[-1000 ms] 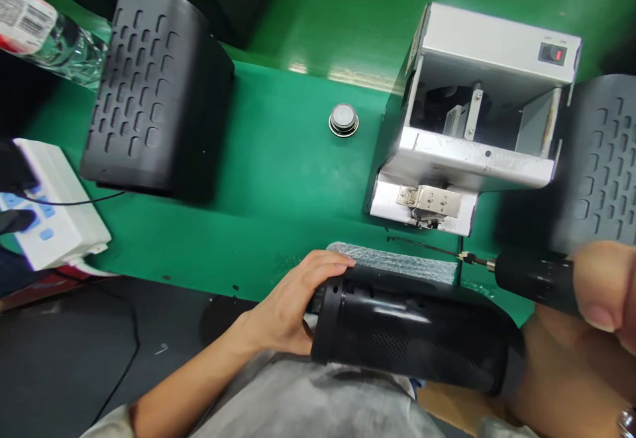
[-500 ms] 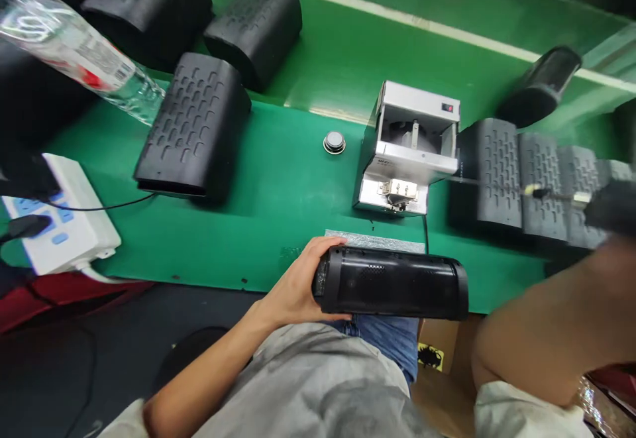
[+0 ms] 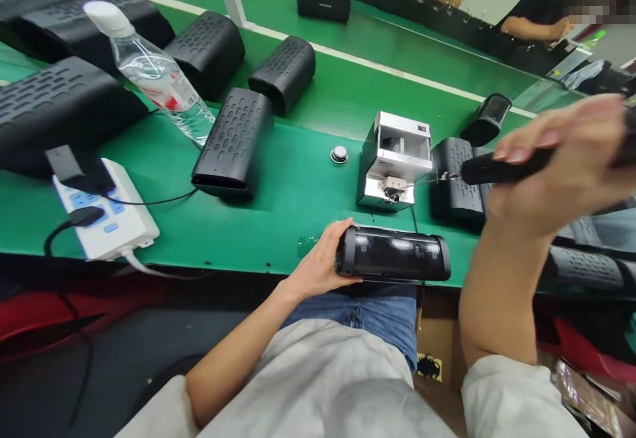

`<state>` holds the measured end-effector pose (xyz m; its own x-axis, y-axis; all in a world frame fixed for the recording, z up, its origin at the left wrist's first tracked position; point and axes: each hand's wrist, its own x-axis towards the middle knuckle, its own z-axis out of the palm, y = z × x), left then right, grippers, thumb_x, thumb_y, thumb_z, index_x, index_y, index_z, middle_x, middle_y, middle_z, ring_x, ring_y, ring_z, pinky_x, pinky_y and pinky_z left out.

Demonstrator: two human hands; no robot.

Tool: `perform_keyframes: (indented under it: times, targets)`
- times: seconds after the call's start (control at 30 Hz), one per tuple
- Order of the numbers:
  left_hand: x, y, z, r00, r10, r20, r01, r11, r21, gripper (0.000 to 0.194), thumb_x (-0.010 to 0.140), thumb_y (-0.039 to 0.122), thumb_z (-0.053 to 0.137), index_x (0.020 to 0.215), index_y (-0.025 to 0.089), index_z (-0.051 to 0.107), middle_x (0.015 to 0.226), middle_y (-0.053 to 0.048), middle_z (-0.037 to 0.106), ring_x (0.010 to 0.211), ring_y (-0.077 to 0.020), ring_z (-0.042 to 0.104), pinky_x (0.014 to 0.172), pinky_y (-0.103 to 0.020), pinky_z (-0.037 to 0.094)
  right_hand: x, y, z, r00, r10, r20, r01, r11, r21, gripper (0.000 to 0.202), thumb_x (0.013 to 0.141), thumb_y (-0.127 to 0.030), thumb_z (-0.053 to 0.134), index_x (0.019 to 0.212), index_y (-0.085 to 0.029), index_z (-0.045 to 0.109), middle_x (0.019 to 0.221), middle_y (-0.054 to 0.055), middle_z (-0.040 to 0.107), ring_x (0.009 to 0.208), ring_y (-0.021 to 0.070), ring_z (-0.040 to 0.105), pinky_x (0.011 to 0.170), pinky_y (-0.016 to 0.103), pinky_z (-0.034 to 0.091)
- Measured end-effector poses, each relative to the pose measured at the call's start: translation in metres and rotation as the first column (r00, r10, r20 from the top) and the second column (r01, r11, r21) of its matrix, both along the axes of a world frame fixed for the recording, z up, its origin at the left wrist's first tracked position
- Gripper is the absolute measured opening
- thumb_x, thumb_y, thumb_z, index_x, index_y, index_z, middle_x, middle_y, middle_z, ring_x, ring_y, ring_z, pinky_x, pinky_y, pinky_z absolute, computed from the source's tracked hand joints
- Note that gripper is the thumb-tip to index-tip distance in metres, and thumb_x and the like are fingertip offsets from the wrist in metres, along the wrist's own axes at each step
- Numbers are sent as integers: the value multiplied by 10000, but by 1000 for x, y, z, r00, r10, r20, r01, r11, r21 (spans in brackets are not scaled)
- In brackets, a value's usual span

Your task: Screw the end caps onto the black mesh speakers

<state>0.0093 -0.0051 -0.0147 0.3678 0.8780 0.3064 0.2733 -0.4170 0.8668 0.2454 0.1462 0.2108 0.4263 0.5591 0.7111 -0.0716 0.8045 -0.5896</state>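
My left hand (image 3: 325, 262) grips the left end of a black speaker (image 3: 397, 254), which lies sideways at the front edge of the green table. My right hand (image 3: 566, 160), blurred, is raised at the right, closed round a black electric screwdriver (image 3: 507, 166). Its thin bit points left, toward the front of a silver screw-feeding machine (image 3: 397, 163). Whether a screw is on the tip is too small to tell. A small round silver part (image 3: 338, 154) lies left of the machine.
Black speaker shells with slotted faces (image 3: 233, 140) stand at the left, beside a tilted plastic bottle (image 3: 163, 83). A white power strip (image 3: 116, 219) with cables lies front left. More shells (image 3: 454, 173) stand right of the machine. A person (image 3: 541, 20) is at the far right.
The view has shifted, showing more of the table's far side. My right hand and the screwdriver have come further into view, with the bit at the machine's front. My left hand still holds the speaker.
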Motion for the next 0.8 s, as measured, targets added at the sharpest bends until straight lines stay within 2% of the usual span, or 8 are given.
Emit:
perform_keyframes:
  times: [0.07, 0.1, 0.43, 0.53, 0.6, 0.67, 0.73, 0.8]
  targets:
    - [0, 1, 0, 1000, 3, 14, -3, 1000, 2, 1322, 861, 456, 1029, 1843, 332, 153, 1756, -233, 451, 1673, -480, 496, 1372, -740, 460, -7, 4, -8, 988, 25, 150, -30, 999, 32, 315, 884, -185, 659, 1173, -271, 572, 658, -130, 524, 466, 94, 488, 436, 252, 401]
    - [1, 1, 0, 1000, 3, 19, -3, 1000, 1, 1320, 859, 453, 1031, 1841, 336, 156, 1760, -230, 446, 1677, -479, 492, 1376, -739, 456, -11, 8, -11, 978, 19, 209, -27, 999, 35, 345, 884, -190, 659, 1197, -265, 535, 677, -131, 532, 458, 98, 493, 439, 266, 413]
    - [3, 4, -1, 1000, -6, 30, 4, 998, 55, 1356, 846, 462, 1036, 1853, 318, 139, 1773, -246, 417, 1679, -474, 475, 1377, -730, 456, -22, 32, -27, 927, -17, 374, 67, 990, -121, 313, 980, -255, 671, 1205, -309, 459, 748, -119, 489, 467, 89, 483, 452, 318, 430]
    - [4, 5, -2, 1000, -9, 27, 7, 997, 77, 1381, 845, 480, 1034, 1862, 316, 114, 1766, -248, 422, 1668, -475, 484, 1368, -727, 466, -21, 34, -32, 925, 2, 379, 59, 987, -150, 351, 960, -302, 701, 1213, -319, 458, 689, -136, 452, 457, 93, 458, 446, 303, 427]
    - [5, 6, -3, 1000, -9, 18, 7, 995, 98, 1406, 844, 503, 1031, 1869, 313, 87, 1767, -256, 416, 1669, -485, 478, 1360, -736, 470, -21, 26, -29, 941, 18, 337, 32, 990, -140, 370, 910, -294, 711, 1199, -307, 481, 648, -144, 443, 438, 97, 440, 426, 289, 390]
    - [7, 8, -6, 1000, -14, 9, 12, 991, 137, 1433, 852, 529, 1020, 1876, 306, 42, 1772, -271, 401, 1673, -500, 464, 1349, -756, 471, -24, 9, -17, 959, 51, 280, -20, 993, -113, 351, 860, -263, 686, 1168, -291, 517, 625, -145, 448, 429, 94, 435, 409, 271, 348]
    - [8, 9, -8, 1000, -18, 2, 17, 984, 179, 1463, 864, 542, 1007, 1879, 302, -19, 1791, -289, 371, 1684, -516, 439, 1344, -785, 458, -28, -19, 1, 967, 102, 234, -81, 992, -95, 328, 832, -245, 663, 1146, -277, 573, 612, -138, 439, 445, 89, 439, 419, 260, 354]
    - [10, 10, -11, 1000, -19, 1, 19, 978, 206, 1485, 870, 534, 1002, 1877, 315, -67, 1823, -291, 329, 1706, -527, 399, 1352, -816, 427, -36, -54, 19, 976, 148, 159, -126, 982, -139, 325, 793, -258, 700, 1110, -275, 629, 621, -123, 417, 476, 80, 438, 440, 253, 379]
